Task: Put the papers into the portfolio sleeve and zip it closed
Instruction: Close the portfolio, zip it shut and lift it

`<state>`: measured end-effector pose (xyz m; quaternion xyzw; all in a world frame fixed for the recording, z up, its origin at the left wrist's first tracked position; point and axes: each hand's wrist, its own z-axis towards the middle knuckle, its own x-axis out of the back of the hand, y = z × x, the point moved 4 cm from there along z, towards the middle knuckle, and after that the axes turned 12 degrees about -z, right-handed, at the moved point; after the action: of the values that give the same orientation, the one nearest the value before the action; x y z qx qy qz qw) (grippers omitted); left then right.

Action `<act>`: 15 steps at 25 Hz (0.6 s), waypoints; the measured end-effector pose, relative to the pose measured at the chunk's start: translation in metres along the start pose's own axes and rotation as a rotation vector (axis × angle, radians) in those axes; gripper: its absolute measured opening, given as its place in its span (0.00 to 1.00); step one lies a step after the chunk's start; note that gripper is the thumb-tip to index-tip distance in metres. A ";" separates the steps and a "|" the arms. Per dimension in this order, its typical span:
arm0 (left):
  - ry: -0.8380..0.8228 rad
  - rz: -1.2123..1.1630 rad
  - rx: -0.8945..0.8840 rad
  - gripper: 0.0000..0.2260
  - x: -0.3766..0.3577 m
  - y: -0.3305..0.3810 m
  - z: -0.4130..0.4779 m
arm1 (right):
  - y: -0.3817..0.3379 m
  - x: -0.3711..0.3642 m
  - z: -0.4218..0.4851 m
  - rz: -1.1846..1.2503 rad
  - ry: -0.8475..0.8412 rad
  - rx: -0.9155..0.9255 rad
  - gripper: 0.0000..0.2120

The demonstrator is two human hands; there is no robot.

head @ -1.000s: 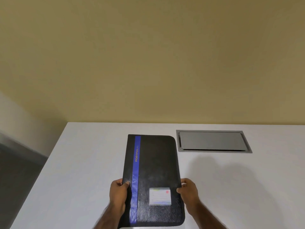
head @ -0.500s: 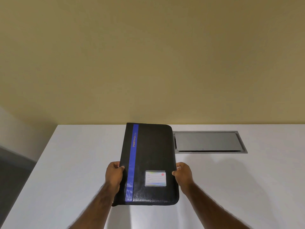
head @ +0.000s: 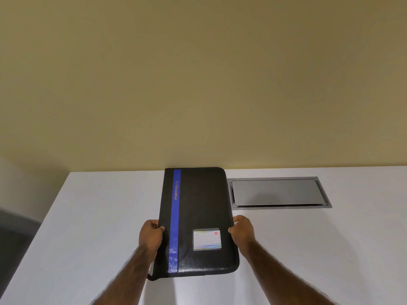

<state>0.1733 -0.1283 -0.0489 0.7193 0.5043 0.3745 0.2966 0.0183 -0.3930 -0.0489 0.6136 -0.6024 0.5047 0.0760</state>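
A black portfolio (head: 200,212) with a blue vertical stripe and a small clear card pocket lies closed in front of me over the white table (head: 99,216). My left hand (head: 150,235) grips its left edge and my right hand (head: 242,231) grips its right edge. A zip pull hangs out at its near left corner (head: 150,277). No papers are visible.
A grey metal cable hatch (head: 278,192) is set into the table just right of the portfolio's far end. A beige wall stands behind the table. The table's left edge runs diagonally at the left, with dark floor beyond it.
Both hands have pushed the portfolio away from me, toward the wall, so its far end now reaches the table's back edge beside the hatch.
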 end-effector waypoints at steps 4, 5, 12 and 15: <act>0.027 0.111 -0.016 0.07 -0.001 -0.001 0.000 | 0.004 -0.007 -0.001 -0.005 -0.013 -0.011 0.04; 0.032 0.132 -0.017 0.08 -0.002 -0.001 0.001 | 0.005 -0.009 -0.001 -0.004 -0.013 -0.011 0.04; 0.068 0.233 -0.042 0.09 -0.004 0.003 -0.001 | 0.008 -0.013 0.000 -0.004 -0.004 -0.032 0.04; 0.057 0.267 -0.110 0.11 -0.007 0.005 -0.006 | 0.007 -0.015 0.001 -0.008 -0.003 -0.028 0.03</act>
<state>0.1690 -0.1361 -0.0434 0.7519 0.3911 0.4577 0.2687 0.0162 -0.3856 -0.0632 0.6155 -0.6072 0.4951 0.0857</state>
